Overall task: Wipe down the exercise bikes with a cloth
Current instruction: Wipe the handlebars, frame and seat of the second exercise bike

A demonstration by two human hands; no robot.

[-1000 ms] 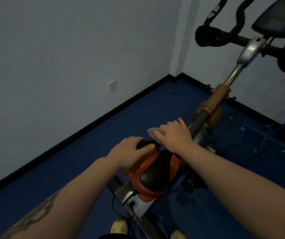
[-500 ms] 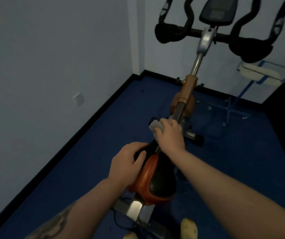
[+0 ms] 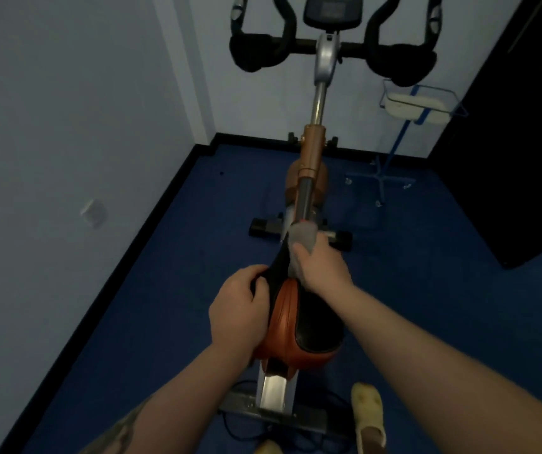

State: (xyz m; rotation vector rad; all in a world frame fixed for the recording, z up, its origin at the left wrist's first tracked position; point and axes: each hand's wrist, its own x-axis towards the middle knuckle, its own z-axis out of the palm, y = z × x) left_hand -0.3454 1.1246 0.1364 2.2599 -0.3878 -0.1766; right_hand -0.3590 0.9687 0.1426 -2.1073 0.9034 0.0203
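Note:
An exercise bike stands straight ahead of me, with an orange and black saddle [image 3: 299,326] low in the middle of the view. My left hand [image 3: 237,309] grips the saddle's left side, fingers curled over its edge. My right hand [image 3: 322,263] holds a grey cloth [image 3: 300,237] bunched against the saddle's narrow front end. The frame tube [image 3: 305,198] runs forward to a copper sleeve [image 3: 310,152]. Black handlebars [image 3: 332,47] and a console [image 3: 332,11] are at the top.
Grey walls close in on the left and behind the bike. A blue wheeled stand [image 3: 394,152] carrying a white tray is to the right of the bike, with a dark cabinet [image 3: 518,126] at far right. Blue floor, and my pale slipper [image 3: 369,417] beside the rear base.
The view has swung so the bike now points straight ahead. My right hand with the cloth stays at the saddle's nose, and my left hand keeps hold of the saddle's side.

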